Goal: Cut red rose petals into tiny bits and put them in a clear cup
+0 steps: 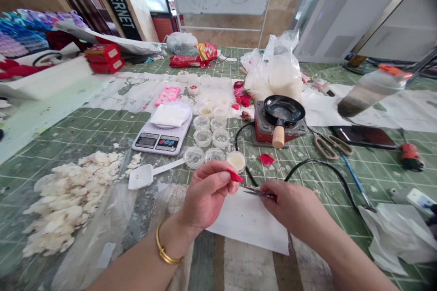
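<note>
My left hand [206, 193], with a gold bangle at the wrist, pinches a red petal [234, 175] between thumb and fingertips. Close by on the right, my right hand [290, 200] is closed around slim metal tweezers [257, 192], their points toward the left hand and apart from the petal. Below both hands lies a sheet of white paper [252, 223]. Just beyond the petal stands a small clear cup [236, 162] with a pale cream filling. Several other clear cups [202, 137] stand in rows behind it. Another red petal [266, 159] rests on the green mat.
A kitchen scale [160, 142], a white scoop [141, 177] and pale wax-like flakes [68, 195] lie left. A small black pan [284, 110] sits on a hot plate [259, 138], its cable [317, 161] curving rightward. Scissors [327, 145], a phone [363, 137] and a bottle [368, 91] are right.
</note>
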{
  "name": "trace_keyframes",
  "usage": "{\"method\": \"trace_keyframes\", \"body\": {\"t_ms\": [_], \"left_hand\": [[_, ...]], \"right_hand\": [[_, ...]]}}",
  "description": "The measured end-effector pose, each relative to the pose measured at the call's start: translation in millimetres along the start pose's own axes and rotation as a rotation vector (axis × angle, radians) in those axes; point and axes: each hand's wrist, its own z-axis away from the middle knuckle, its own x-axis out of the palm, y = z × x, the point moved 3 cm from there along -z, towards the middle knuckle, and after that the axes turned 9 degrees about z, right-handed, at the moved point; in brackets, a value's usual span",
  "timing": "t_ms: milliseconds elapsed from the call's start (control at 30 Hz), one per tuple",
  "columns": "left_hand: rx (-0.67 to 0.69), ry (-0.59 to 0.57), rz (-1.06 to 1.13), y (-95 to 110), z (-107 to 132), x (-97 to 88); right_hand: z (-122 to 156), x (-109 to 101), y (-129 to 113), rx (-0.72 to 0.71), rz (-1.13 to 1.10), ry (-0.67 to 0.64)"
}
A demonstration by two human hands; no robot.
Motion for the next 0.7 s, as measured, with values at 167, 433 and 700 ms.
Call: {"method": "trace_keyframes", "body": {"t_ms": [167,433,700], "left_hand": [[-0.030,-0.036,-0.029,-4.5,2.0,2.9],[-0.011,-0.022,-0.017,-3.9,1.6,1.5],[0.052,-0.033,0.063,2.9,-1.6,-1.0]], "right_hand": [[0.6,-8.2,0.1,0.062,-0.149,0.032],[1.8,-3.3,1.1,0.033,0.016,-0.074],[2.8,-5.7,-2.7,-0.144,-0.023,0.088]]}}
